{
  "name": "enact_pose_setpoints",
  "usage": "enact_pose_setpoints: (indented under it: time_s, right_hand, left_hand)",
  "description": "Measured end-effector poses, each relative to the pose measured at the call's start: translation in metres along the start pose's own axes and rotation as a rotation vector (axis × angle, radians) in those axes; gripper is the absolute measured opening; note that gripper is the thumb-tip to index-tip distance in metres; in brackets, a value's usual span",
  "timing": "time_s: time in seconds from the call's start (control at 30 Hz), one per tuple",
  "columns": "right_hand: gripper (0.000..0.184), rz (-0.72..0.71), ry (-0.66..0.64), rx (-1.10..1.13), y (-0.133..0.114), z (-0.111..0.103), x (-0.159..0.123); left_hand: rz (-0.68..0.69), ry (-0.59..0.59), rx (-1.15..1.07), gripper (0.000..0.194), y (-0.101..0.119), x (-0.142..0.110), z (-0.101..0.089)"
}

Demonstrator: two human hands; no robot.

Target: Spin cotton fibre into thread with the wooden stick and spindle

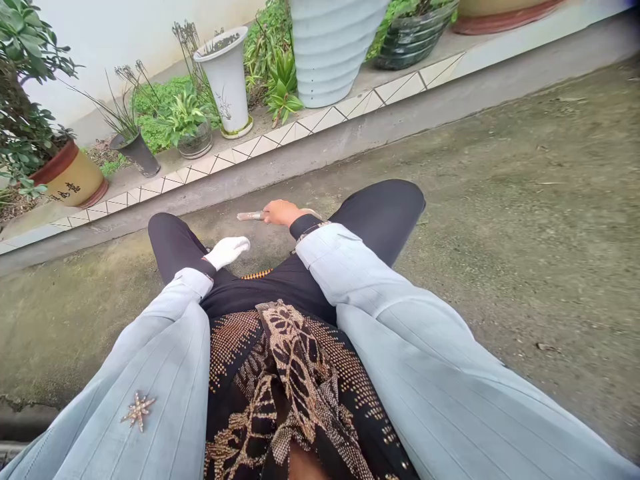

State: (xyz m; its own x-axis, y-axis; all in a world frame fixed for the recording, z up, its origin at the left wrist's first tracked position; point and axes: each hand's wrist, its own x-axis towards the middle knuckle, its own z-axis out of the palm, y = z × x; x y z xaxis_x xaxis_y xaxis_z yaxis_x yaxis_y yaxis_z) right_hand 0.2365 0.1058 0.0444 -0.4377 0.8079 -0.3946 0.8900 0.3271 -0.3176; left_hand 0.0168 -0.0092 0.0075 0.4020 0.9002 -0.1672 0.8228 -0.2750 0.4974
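Note:
My right hand is bare and closed around what looks like a flat paintbrush. The brush's pale end points left, and a thin light handle shows behind my wrist. My left hand wears a white glove and hovers by my left knee, apart from the brush. Its fingers are pressed together and curled; whatever they may hold is hidden. Between my thighs shows a strip of orange and dark beading, mostly covered by my dark trousers.
A raised ledge with white tile edging runs across in front of me. On it stand a white tall planter, a large ribbed pot, a dark glazed pot and a yellow pot. Mossy concrete lies around me.

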Motion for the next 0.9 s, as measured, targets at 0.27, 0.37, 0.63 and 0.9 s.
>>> enact_pose_setpoints:
  time_s: [0.27, 0.37, 0.63, 0.9]
  right_hand:
    - [0.032, -0.121, -0.518, -0.006, -0.004, 0.016, -0.002]
    - [0.048, -0.318, -0.767, 0.279, 0.005, 0.007, -0.007]
    - [0.009, -0.282, 0.028, 1.124, 0.019, -0.020, -0.016]
    - [0.033, -0.032, -0.046, 0.030, -0.001, 0.000, -0.003]
  left_hand:
    - [-0.092, 0.186, -0.069, 0.023, -0.003, -0.002, -0.013]
    - [-0.152, 0.276, -0.249, 0.019, -0.007, -0.002, -0.016]
    - [-0.218, 0.040, -0.579, 0.025, -0.004, -0.002, -0.004]
    - [-0.092, -0.105, -0.534, 0.028, 0.007, -0.004, 0.003]
